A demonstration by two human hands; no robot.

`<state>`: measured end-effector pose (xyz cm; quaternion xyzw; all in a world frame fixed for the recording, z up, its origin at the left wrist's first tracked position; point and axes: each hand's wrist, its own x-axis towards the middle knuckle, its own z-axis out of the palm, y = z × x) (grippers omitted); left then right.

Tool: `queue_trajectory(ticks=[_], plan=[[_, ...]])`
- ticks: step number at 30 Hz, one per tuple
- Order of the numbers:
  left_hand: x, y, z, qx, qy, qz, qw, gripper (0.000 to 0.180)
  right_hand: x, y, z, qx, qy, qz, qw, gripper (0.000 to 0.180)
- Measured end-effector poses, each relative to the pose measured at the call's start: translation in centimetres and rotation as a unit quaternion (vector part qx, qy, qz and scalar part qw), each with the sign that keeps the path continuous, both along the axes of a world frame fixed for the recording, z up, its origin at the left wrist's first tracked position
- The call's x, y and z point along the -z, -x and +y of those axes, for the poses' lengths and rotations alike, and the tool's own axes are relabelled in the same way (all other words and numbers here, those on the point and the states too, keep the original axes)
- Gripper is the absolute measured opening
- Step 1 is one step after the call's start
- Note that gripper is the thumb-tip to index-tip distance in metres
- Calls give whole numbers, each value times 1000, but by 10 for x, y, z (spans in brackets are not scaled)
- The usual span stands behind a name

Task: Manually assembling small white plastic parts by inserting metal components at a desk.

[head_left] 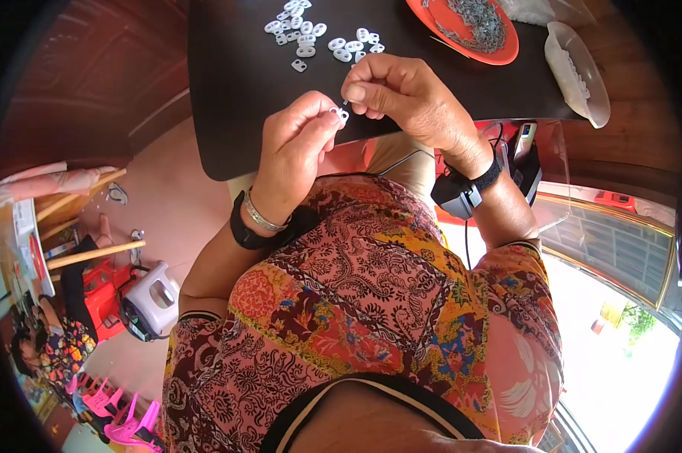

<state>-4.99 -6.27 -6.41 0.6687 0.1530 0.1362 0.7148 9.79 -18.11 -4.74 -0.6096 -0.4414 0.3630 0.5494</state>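
Note:
My left hand [299,143] pinches a small white plastic ring piece [341,114] between thumb and fingertips, just above the near edge of the black table [235,90]. My right hand [401,94] is closed on a thin short pin-like part whose tip touches that white piece. Both hands meet over the table's front edge. Several similar white ring pieces [303,34] lie scattered on the table beyond my hands.
An orange plate [507,45] holding small grey metal parts sits at the table's far right. A clear plastic tray [583,72] with white pieces lies beside it. Wrist straps are on both arms. A white appliance [151,302] and pink plastic chairs stand on the floor at left.

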Motion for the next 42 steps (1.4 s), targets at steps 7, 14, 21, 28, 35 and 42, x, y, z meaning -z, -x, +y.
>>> queue_trajectory(ticks=[7, 14, 21, 28, 35, 42], plan=[[3, -1, -2, -3, -24, -7, 1000, 16, 7, 3, 0, -1, 4, -14, 1000, 13], [4, -2, -3, -5, -43, -13, 999, 16, 9, 5, 0, 14, -16, -60, 998, 12], [19, -5, 0, -3, -121, -60, 991, 22, 1, 6, -1, 7, -2, -198, 980, 11], [15, -3, -2, -5, -73, -60, 995, 21, 7, 16, -2, 47, -30, -177, 983, 9], [9, 6, 8, -60, 52, -56, 995, 20, -13, -5, 4, 57, -2, -202, 978, 16], [13, 14, 23, -81, 64, -82, 991, 19, -16, -68, 28, 46, 6, -493, 869, 21]])
